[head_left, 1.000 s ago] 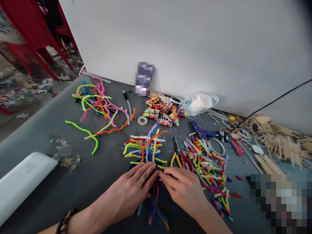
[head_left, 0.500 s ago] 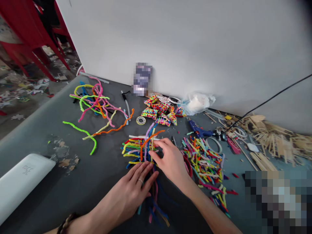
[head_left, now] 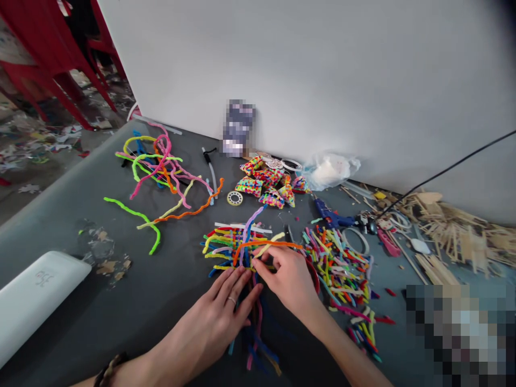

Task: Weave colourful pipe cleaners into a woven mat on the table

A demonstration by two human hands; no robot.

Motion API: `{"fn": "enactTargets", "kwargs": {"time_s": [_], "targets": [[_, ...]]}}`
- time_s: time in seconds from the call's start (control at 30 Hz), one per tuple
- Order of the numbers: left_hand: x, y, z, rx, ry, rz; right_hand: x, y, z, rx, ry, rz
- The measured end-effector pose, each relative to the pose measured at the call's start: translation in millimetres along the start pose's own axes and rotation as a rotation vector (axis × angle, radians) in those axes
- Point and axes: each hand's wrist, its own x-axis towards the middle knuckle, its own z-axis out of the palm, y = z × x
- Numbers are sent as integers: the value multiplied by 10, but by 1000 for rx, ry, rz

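Note:
A woven piece of colored fuzzy stems (head_left: 226, 248) lies on the dark table in front of me. My left hand (head_left: 226, 303), with a ring, lies flat with fingers spread on its lower edge. Between thumb and index finger my right hand (head_left: 284, 271) pinches a pale yellow stem (head_left: 271, 243) at the weave's right side. An orange stem (head_left: 278, 244) stretches rightward over the weave, and a purple stem (head_left: 250, 223) points up from it. Loose stem ends hang below my left hand.
Cut stems (head_left: 338, 263) are heaped on the right. Long stems (head_left: 161, 166) lie tangled at back left. Behind the weave sit small colorful woven pieces (head_left: 272, 177), a tape roll (head_left: 234, 198) and a blue glue gun (head_left: 330, 215). A white power bank (head_left: 44, 295) lies at left.
My right hand has moved slightly right and down, now pinching the pale yellow stem. The orange stem has swung to the right, and the yellow one has bent over. My left hand stays in place.

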Motion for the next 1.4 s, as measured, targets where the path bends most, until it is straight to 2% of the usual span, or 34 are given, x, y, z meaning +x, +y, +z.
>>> {"fn": "enactTargets", "kwargs": {"time_s": [0.17,0.3,0.53,0.77,0.93,1.03,1.17,1.27,1.4], "targets": [[-2,-4,5,-9,-18,3,-124,-23,14,31,0,-13],[-7,-4,12,-10,-17,3,-280,-27,50,-53,112,-49],[-15,7,31,-30,-20,2,-376,-26,109,-142,151,-227],[-18,15,64,-46,18,-13,-379,-84,-1,-317,107,-482],[-23,13,-1,23,45,-22,-389,-120,67,-434,136,-574],[-31,1,-41,69,53,-21,-394,-108,96,-478,87,-587],[-47,-16,-3,50,45,-9,-327,-30,-12,-414,-106,-560],[-51,-34,30,35,43,6,-248,27,-118,-299,-244,-452],[-37,-107,-41,12,16,44,-180,7,-138,-128,-294,-228]]}}
